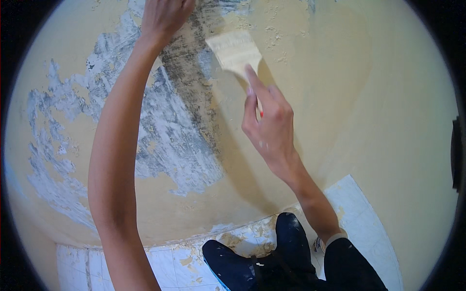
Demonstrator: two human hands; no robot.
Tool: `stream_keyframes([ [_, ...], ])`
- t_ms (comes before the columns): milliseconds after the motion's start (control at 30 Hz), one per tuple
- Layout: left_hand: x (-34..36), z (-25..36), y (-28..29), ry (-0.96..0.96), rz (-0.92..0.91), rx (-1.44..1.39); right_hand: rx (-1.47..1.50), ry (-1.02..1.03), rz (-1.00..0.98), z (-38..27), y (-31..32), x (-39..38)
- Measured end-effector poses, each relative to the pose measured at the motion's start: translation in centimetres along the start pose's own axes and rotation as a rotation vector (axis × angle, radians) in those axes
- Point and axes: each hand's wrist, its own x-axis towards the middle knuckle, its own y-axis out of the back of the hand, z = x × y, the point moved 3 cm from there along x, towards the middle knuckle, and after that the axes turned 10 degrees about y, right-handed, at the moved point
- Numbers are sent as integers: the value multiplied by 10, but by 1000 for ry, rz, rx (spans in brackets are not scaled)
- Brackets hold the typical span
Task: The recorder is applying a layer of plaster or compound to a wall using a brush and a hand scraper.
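My right hand [272,121] is closed around the handle of a wide flat paintbrush [240,56], with the index finger stretched along its base. The brush is cream-coloured, its bristles point up and left, and a bit of red shows near the handle's end. It is at the wall [340,97]; whether the bristles touch the surface I cannot tell. The wall is beige, with a large patch [174,131] where the coating is gone and white, grey and dark streaks show. My left hand [167,17] reaches up over this patch at the top edge, its fingers cut off by the frame.
Below the wall lies a pale tiled floor [160,264] scattered with beige flakes. My dark shoes [291,230] stand close to the wall's foot. Beside my right forearm, a small round object [318,245] is partly hidden. A dark object [456,155] sits at the far right edge.
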Motion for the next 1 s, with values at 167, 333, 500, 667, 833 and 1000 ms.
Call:
stream_keyframes([
  [167,-1,0,-1,21,-1,11,-81,21,-37,2,1,-2],
  [333,-1,0,-3,8,9,1,-36,-230,-341,-18,21,-59],
  [500,-1,0,-2,13,16,-18,-38,-37,-152,-6,18,-21],
  [667,-1,-2,-3,15,16,-9,-84,-7,-169,1,5,-18],
  [833,-2,-3,-5,33,-2,-33,-49,-264,-433,-11,24,-90],
  [1000,-2,0,-3,16,25,-1,-9,-88,-215,5,18,-59],
])
